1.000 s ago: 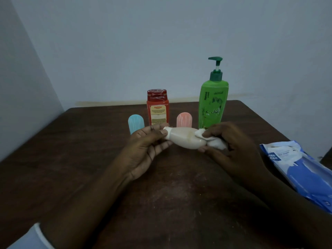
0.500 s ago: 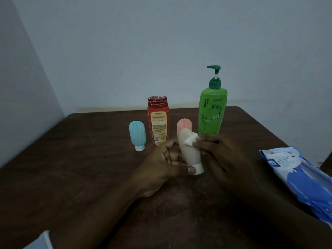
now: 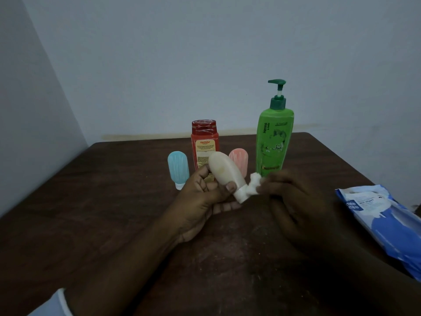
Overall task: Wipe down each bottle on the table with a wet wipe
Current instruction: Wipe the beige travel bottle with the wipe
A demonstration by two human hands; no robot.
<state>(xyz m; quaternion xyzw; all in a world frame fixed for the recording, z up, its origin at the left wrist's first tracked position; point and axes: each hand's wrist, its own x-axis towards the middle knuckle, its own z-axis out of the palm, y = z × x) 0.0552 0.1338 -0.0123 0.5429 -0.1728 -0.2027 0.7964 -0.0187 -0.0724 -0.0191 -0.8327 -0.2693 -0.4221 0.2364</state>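
Green pump bottle [image 3: 274,142], the tallest, is stood right of centre on the counter [image 3: 114,213], with the red bottle [image 3: 205,144] to its left. The cream bottle [image 3: 224,171] is held at centre, cap down, in the left grip [image 3: 202,201]. A wadded wipe [image 3: 253,184] is pinched in the right grip [image 3: 293,201] against the cap. A hard squeeze could force the cap open. No contents are shown.

red bottle [image 3: 205,142] reads karthika, green pump bottle [image 3: 274,137] henna, wipes pack [image 3: 387,224] mee mee.
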